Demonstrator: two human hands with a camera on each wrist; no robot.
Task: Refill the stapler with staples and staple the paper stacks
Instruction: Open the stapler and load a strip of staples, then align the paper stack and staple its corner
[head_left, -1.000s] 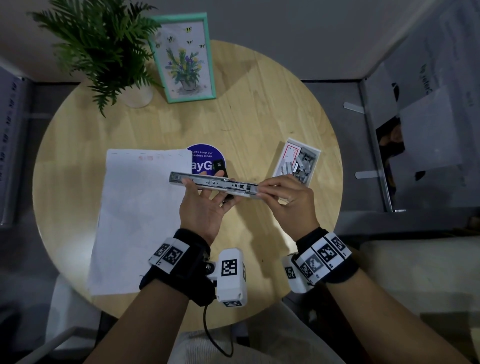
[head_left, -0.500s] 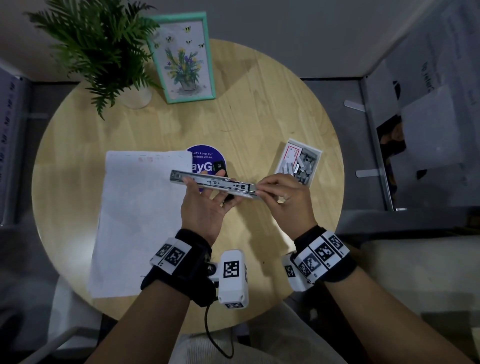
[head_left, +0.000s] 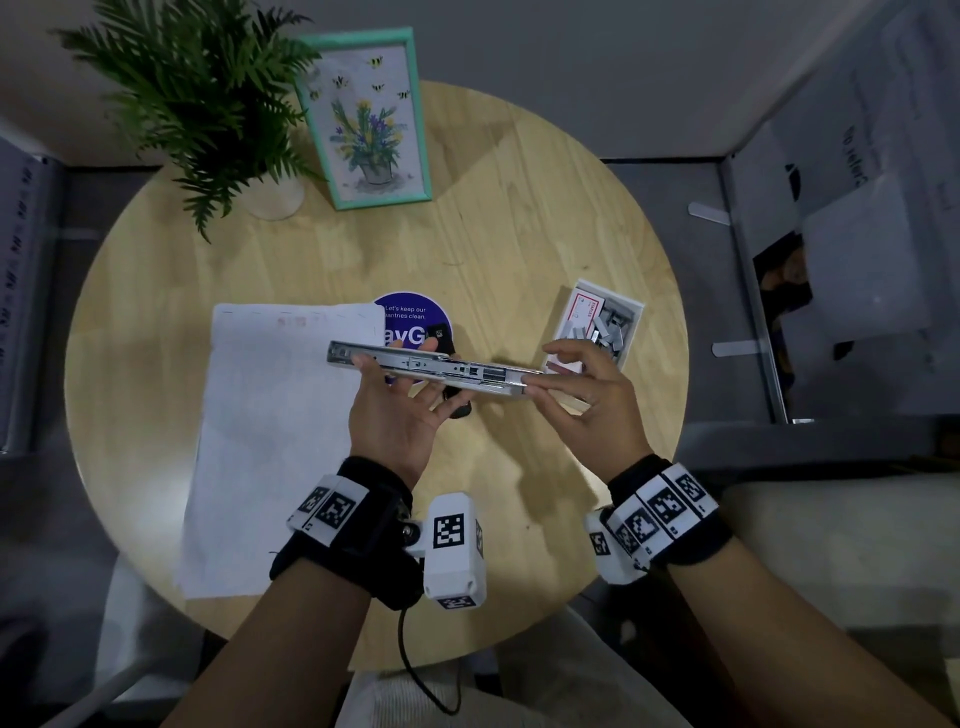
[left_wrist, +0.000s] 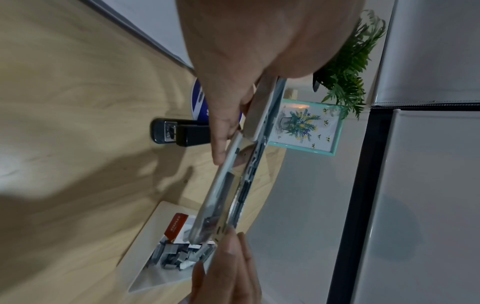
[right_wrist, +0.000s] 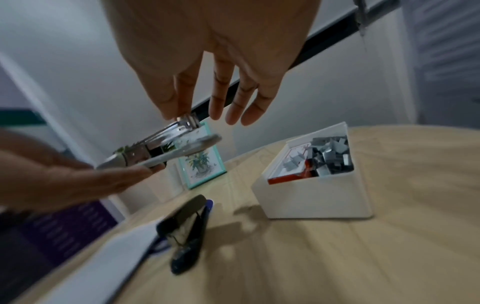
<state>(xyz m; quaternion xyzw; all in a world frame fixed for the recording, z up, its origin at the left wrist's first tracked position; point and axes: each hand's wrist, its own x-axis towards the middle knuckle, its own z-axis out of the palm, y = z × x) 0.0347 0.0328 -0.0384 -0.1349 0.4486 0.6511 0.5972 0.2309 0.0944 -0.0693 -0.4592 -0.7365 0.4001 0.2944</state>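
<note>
The stapler (head_left: 431, 368) was held open above the table (head_left: 519, 218), spread out flat in one long line with its metal staple channel facing up. The left hand (head_left: 395, 410) gripped it from beneath near mid-length, fingers curled up round the body. The right hand (head_left: 597, 395) met the right-hand end: thumb and forefinger appeared to pinch the tip of the channel, while the other fingers (right_wrist: 233, 107) stood spread and straight, holding nothing. Whether a staple strip lay under that pinch could not be told.

A second, black stapler (right_wrist: 187, 232) lay on the table below the hands, touching the paper (head_left: 270, 441). The white box (right_wrist: 311, 197) of loose staples (right_wrist: 330, 158) stood just beside the right hand.

Handling, as judged:
- The stapler is rigid metal, moderately heavy and smooth; the hinge is the loose point, so support is best taken at mid-body, as held.
- The channel edges are thin and the spring pusher can snap back; fingers are best kept off the track.
- Staple strips are light and brittle; take one by its long sides and lay it legs-down in the channel.

Loading looked incomplete; the paper was unstapled.
</note>
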